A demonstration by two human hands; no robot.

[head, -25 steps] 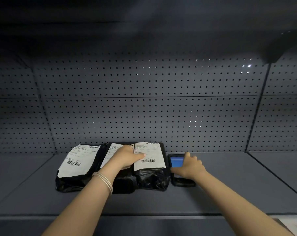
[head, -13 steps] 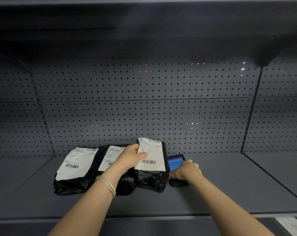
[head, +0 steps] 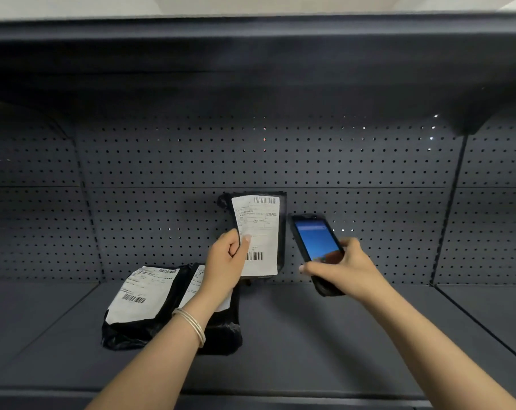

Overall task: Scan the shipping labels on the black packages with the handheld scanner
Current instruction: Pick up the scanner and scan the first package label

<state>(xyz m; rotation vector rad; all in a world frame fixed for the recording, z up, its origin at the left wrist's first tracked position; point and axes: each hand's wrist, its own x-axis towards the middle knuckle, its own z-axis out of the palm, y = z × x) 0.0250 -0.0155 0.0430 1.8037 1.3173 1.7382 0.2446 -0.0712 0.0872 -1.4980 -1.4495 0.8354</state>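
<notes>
While the left hand [head: 224, 263] grips a black package [head: 258, 235] upright, the right hand [head: 344, 269] clasps the scanner [head: 316, 242] beside it

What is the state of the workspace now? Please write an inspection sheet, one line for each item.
Surface: dark grey shelf, mostly bare.
Job's things: one black package held upright above the shelf, label facing the camera; two more packages lie on the shelf at left, labels up; scanner lifted, screen lit blue.
Clutter: nothing seen.
Grippers: left hand grips the raised package at its left edge; right hand holds the scanner beside it.
Cables: nothing seen.
Surroundings: perforated back panel; another shelf overhead.
</notes>
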